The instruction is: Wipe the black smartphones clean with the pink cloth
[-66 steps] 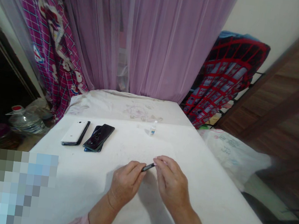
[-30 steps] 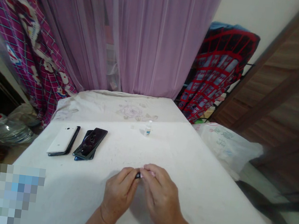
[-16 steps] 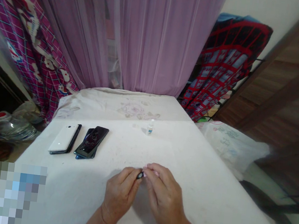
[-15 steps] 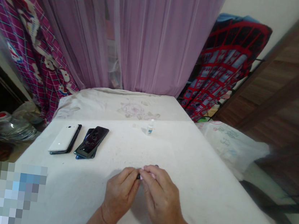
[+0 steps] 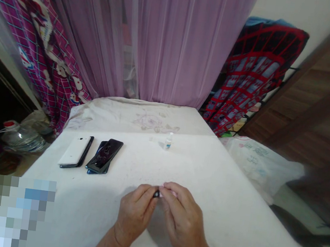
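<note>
Your left hand grasps a small, black, glossy object between thumb and fingers, so only a short bit of it shows at your fingertips. Your right hand pinches a pale-pink piece of soft-looking material right against it; whether that piece wraps around the black object, you cannot tell from here. Both hands meet over the near half of the white-covered table, between its left and right edges.

Beyond your fingertips, toward the far edge, a small white plastic bottle with a blue-marked label stands upright. Near the left edge of the table, a white-backed rectangular phone lies on a dark one, which shows along its side. Just to the right of that pair, a glossy black phone rests askew on a blue-edged phone. A pale cloth with a faded flower print covers the far end. Past the right edge sits a whitish plastic bag.
</note>
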{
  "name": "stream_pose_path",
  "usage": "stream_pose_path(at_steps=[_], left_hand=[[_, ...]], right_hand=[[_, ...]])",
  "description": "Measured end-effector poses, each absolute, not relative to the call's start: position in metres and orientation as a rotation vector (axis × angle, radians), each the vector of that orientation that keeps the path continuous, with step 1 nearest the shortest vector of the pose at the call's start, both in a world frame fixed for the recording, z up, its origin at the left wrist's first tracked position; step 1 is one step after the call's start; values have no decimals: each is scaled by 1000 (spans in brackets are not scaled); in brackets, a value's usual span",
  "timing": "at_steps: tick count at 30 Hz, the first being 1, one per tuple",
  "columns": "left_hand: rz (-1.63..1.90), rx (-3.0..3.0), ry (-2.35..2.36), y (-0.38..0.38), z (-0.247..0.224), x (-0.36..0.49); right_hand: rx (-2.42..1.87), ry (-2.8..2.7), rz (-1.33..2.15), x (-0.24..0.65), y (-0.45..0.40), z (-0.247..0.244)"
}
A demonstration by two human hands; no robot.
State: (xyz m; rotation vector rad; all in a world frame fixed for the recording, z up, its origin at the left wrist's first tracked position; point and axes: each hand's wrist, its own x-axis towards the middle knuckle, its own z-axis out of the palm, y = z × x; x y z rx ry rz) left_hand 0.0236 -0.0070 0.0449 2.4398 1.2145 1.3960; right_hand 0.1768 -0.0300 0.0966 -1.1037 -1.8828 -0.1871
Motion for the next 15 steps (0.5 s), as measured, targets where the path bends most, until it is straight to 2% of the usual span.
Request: stream_pose_path(at_steps=[10, 15], left_hand=[[1344, 2460, 1226, -8, 46, 24], [1356, 2435, 1235, -8, 47, 25]], right_hand=[[-1217, -1823, -180, 197, -28, 93], [-1095, -1879, -131, 173, -35, 97]])
